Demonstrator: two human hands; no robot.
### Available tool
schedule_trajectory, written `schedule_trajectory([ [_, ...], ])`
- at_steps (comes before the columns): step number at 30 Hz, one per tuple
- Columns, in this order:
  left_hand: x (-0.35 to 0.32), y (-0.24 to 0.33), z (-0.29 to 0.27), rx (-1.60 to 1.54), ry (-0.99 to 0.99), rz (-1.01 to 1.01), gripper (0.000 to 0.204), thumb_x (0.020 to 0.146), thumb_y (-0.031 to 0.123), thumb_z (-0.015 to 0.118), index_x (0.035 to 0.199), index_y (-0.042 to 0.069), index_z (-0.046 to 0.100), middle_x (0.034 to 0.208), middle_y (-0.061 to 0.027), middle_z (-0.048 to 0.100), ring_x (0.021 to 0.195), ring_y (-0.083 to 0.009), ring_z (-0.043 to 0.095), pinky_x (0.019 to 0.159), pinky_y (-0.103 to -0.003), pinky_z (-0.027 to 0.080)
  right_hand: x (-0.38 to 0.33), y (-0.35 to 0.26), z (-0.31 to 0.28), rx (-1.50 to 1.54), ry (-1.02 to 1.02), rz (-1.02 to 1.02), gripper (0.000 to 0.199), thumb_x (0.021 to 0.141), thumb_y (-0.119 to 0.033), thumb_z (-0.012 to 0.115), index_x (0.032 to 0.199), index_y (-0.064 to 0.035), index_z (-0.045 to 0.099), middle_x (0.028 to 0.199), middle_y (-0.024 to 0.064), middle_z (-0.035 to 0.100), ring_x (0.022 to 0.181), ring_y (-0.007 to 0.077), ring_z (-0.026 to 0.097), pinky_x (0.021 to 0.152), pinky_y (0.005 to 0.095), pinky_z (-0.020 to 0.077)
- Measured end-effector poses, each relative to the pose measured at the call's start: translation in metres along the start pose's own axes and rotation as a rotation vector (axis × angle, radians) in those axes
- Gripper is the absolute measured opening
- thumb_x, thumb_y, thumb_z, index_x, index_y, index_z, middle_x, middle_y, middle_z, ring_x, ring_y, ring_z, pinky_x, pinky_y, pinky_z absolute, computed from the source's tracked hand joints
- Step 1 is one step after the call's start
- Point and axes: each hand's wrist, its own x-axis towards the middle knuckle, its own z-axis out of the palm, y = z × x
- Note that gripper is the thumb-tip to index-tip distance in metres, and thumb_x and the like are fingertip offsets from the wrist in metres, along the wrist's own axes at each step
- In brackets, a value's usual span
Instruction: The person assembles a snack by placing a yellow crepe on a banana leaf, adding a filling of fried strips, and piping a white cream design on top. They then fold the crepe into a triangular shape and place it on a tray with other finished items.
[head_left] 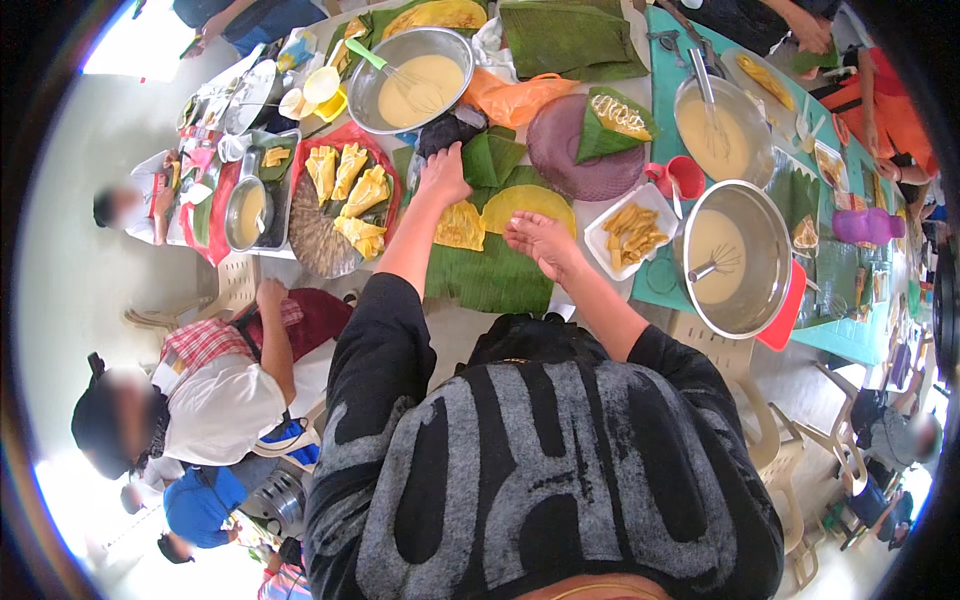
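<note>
Left grip (444,177): at dark cloth (450,131), hold unclear. Right grip (541,243): loosely spread, empty. Leftward: folded crepes (368,191), done. Beyond right grip: flat crepe (528,205), unfolded.

So you're looking at two crepes (530,207) lying side by side on a banana leaf (490,282), a platter (325,248) with bundles (368,190) sitting to your left, a tray (599,236) of sticks (637,237) sitting right, and a whisk (385,68) resting in a bowl (366,106) behind.
</note>
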Motion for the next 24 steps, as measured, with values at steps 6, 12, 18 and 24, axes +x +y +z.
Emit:
schedule_trajectory([
  [6, 0.013, -0.007, -0.006, 0.010, 0.004, 0.049, 0.067, 0.058, 0.017, 0.074, 0.116, 0.003, 0.045, 0.122, -0.0204, 0.047, 0.113, -0.0374, 0.047, 0.093, -0.043, 0.043, 0.020, 0.003, 0.032, 0.043, 0.105, -0.115, 0.065, 0.083, -0.015, 0.065, 0.132, 0.0047, 0.028, 0.097, 0.0054, 0.055, 0.088, 0.0119, 0.054, 0.079, 0.0245, 0.0448],
  [12, -0.009, -0.017, -0.008, -0.390, 0.078, 0.070, 0.059, 0.059, 0.014, 0.073, 0.108, -0.003, 0.045, 0.093, -0.0255, 0.062, 0.094, -0.0401, 0.059, 0.083, -0.043, 0.046, 0.042, 0.001, 0.054, 0.073, 0.215, -0.207, 0.084, 0.076, -0.015, 0.073, 0.136, 0.0065, 0.018, 0.113, 0.0103, 0.054, 0.099, 0.0153, 0.051, 0.083, 0.0260, 0.0424],
  [18, -0.083, 0.002, -0.021, -0.898, 0.163, 0.223, 0.059, 0.063, 0.011, 0.078, 0.111, 0.000, 0.046, 0.100, -0.0141, 0.061, 0.095, -0.0216, 0.058, 0.081, -0.034, 0.047, 0.027, 0.003, 0.091, 0.031, 0.071, -0.535, 0.054, 0.074, -0.014, 0.075, 0.119, 0.0000, 0.049, 0.115, 0.0086, 0.057, 0.105, 0.0153, 0.053, 0.090, 0.0311, 0.0424],
  [24, -0.117, -0.005, -0.031, -1.432, -0.165, 0.401, 0.055, 0.068, 0.004, 0.077, 0.116, 0.003, 0.051, 0.106, -0.0047, 0.059, 0.098, -0.0132, 0.055, 0.082, -0.028, 0.047, -0.019, -0.019, 0.110, -0.179, -0.076, -0.506, 0.052, 0.071, -0.016, 0.077, 0.115, -0.0012, 0.054, 0.109, 0.0064, 0.060, 0.101, 0.0160, 0.055, 0.087, 0.0309, 0.0451],
])
